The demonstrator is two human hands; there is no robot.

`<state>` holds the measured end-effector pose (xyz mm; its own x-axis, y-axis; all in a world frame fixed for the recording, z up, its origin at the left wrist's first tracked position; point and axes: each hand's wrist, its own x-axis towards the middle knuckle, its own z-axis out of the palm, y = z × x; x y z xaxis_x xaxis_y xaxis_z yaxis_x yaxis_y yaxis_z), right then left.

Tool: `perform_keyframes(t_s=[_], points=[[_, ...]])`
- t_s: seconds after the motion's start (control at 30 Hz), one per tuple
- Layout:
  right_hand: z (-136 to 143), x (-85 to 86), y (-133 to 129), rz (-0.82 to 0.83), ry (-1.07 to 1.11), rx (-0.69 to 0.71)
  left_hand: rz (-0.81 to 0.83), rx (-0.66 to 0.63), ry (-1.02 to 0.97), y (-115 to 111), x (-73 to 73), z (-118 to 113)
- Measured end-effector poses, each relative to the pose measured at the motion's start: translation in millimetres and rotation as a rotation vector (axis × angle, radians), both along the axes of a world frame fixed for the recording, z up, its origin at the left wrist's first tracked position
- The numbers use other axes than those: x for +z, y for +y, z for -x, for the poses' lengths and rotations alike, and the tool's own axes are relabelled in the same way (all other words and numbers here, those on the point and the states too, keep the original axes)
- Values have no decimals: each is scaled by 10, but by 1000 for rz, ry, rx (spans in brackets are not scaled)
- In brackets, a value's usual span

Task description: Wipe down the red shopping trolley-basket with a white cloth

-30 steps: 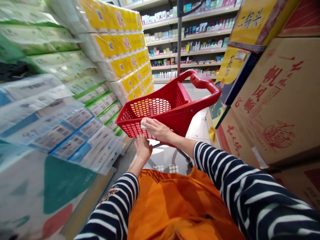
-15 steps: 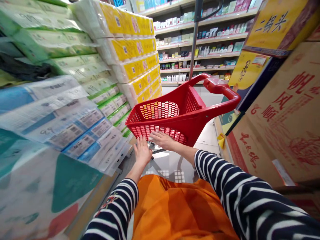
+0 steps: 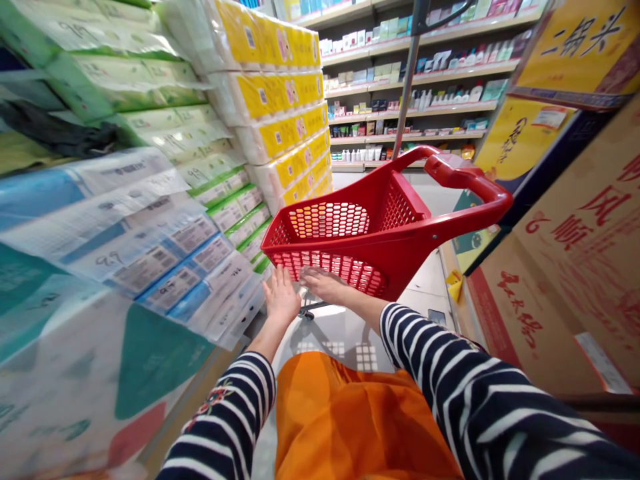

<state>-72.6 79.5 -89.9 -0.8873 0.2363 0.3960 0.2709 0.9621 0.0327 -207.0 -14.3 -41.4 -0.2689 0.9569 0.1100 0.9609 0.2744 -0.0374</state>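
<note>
A red shopping cart (image 3: pixel 405 250) with a perforated basket stands sideways in front of me, its handle toward the right. My left hand (image 3: pixel 281 297) is just below the basket's left end, fingers spread and holding nothing. Beside it, my right hand (image 3: pixel 324 285) reaches across to the basket's lower near side, palm down with fingers stretched out. It holds nothing that I can see. Whether either hand touches the basket I cannot tell.
Stacked paper packs in yellow (image 3: pixel 280 93), green (image 3: pixel 130 80) and blue wrapping (image 3: pixel 165 260) line the left. Cardboard boxes (image 3: pixel 545 293) stand on the right. Behind the cart are a metal pole (image 3: pixel 407 87) and shelves of bottles and boxes (image 3: pixel 450 70).
The cart sits slightly further right in view, and the shelves and boxes have shifted right too. A gap now shows between the basket and my hands. Both hands stay open.
</note>
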Motion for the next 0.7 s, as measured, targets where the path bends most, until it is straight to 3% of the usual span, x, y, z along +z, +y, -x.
perform_keyframes(t_s=[0.17,0.23,0.33,0.47,0.53,0.6,0.7], points=[[354,619,-16,-92,231,14,-11,58,-28,-47,5,192],[497,773,22,-105,251,-17,-15,68,-19,-66,11,229],[574,691,41,-85,145,-35,-4,91,-16,-96,-14,232],[420,244,-73,51,-92,-100,-21,49,-36,-134,-94,194],[287,112,-151,107,-149,-137,-28,35,-52,-125,-103,155],[131,166,-210,90,-95,-113,-41,17,-72,-73,-60,88],[-221,623,-250,-20,143,-89,-115,-35,-102,88,104,-74]])
